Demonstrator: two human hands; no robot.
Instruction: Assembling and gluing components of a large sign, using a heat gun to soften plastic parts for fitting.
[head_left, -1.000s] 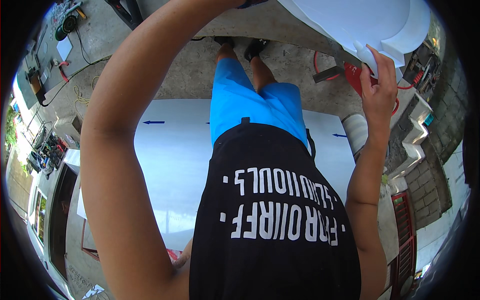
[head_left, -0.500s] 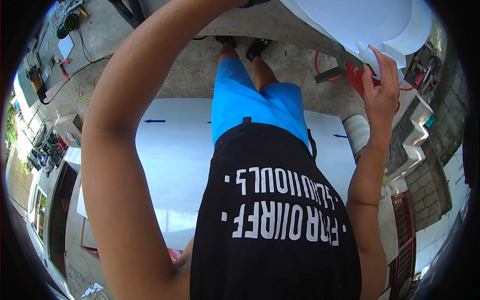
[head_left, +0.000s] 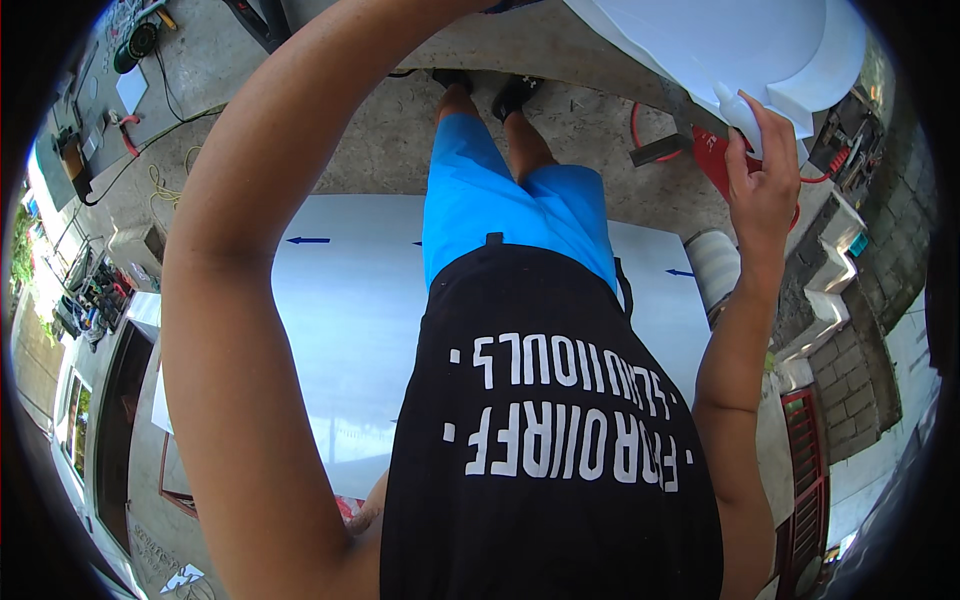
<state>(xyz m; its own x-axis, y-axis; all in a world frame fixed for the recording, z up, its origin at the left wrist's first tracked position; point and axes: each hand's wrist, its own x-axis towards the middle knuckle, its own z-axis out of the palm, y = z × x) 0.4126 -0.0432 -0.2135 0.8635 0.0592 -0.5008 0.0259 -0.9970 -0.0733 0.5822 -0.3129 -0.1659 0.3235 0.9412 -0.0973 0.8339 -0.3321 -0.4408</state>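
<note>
My right hand (head_left: 764, 190) is raised at the upper right, its fingers closed around a small white squeeze bottle (head_left: 733, 104). The bottle's tip touches the underside of a large white moulded piece (head_left: 730, 40) overhead. My left arm (head_left: 250, 300) reaches up past the top edge, so my left hand is hidden. Below me I see my black shirt, blue shorts and dark shoes.
A large white sheet with small blue arrows (head_left: 340, 300) lies flat under me on the concrete floor (head_left: 380, 130). A ribbed white roll (head_left: 712, 265) sits at its right end, near a red hose (head_left: 640, 130). Tools and cables (head_left: 130, 50) lie far left. White mouldings (head_left: 830, 295) lean by a block wall.
</note>
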